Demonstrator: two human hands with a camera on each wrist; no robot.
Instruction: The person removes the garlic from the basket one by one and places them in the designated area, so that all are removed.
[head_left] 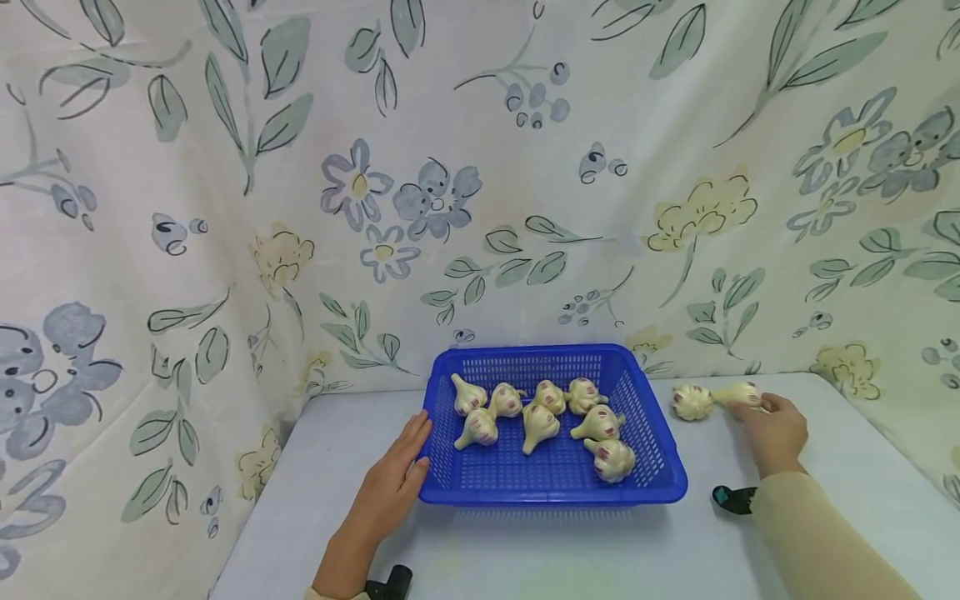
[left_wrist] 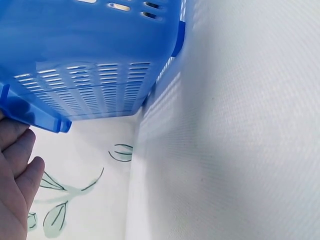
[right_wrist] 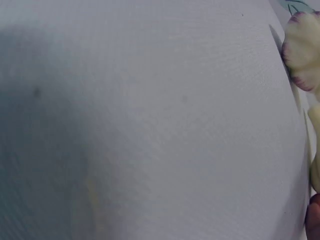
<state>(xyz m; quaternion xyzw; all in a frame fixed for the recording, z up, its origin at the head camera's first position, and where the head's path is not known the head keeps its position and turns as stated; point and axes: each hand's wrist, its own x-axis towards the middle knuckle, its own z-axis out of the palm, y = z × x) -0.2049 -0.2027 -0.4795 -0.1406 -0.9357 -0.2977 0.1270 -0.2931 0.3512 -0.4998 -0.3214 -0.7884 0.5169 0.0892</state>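
Observation:
A blue plastic basket (head_left: 551, 497) stands on the table with several garlic bulbs (head_left: 540, 427) inside. My left hand (head_left: 390, 487) lies along the basket's left side, its fingers fairly straight and touching the rim; the left wrist view shows the fingers (left_wrist: 19, 150) beside the basket's slotted wall (left_wrist: 95, 85). Right of the basket, my right hand (head_left: 777, 429) holds a garlic bulb (head_left: 741, 393) at the table surface, its stem pointing left. Another garlic bulb (head_left: 692, 402) lies just left of it. At the right wrist view's edge, both bulbs (right_wrist: 302, 50) show only partly, with one fingertip (right_wrist: 313, 220).
The white table (head_left: 525, 554) reaches back to a curtain (head_left: 480, 208) printed with flowers and leaves. Dark wrist straps (head_left: 733, 500) show near both forearms. Inside the basket, the bulbs lie mostly toward the back and right.

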